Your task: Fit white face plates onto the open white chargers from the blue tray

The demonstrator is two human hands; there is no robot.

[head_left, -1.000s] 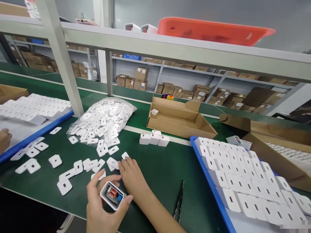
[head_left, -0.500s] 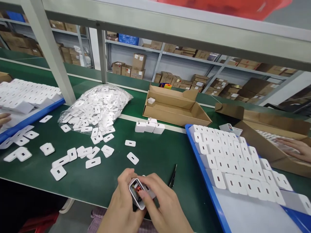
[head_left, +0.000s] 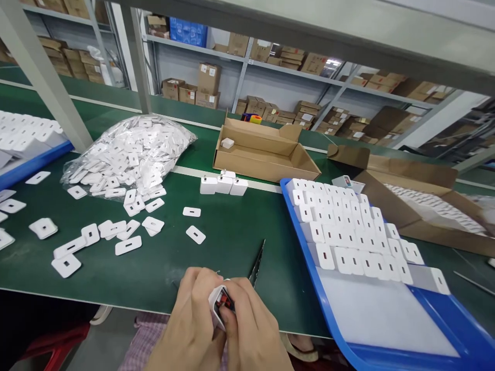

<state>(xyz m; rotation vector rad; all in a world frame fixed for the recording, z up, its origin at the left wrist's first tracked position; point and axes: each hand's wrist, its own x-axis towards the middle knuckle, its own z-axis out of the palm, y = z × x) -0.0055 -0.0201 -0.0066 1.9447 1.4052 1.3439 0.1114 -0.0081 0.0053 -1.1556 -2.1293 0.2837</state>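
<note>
My left hand [head_left: 193,309] is wrapped round a white charger housing [head_left: 215,308] at the table's front edge. My right hand [head_left: 249,314] grips the same housing from the right, its thumb at the open end, where red and dark parts show inside. Black tweezers [head_left: 257,263] lie just beyond my right hand. Two loose white plates [head_left: 195,234] rest on the green table ahead of my hands. More plates [head_left: 128,245] are scattered to the left, beside a clear bag of them [head_left: 133,149].
A blue tray [head_left: 309,257] with rows of white chargers [head_left: 350,237] stands at the right. Behind are an open cardboard box [head_left: 251,163], several white adapters [head_left: 224,184] and a second box [head_left: 417,226]. Another blue tray [head_left: 34,162] is at the left. A metal post [head_left: 46,77] rises there.
The view has shifted, so the table items appear further left and higher. My fingers have closed more tightly round the housing. The other person's hands at both sides are out of view.
</note>
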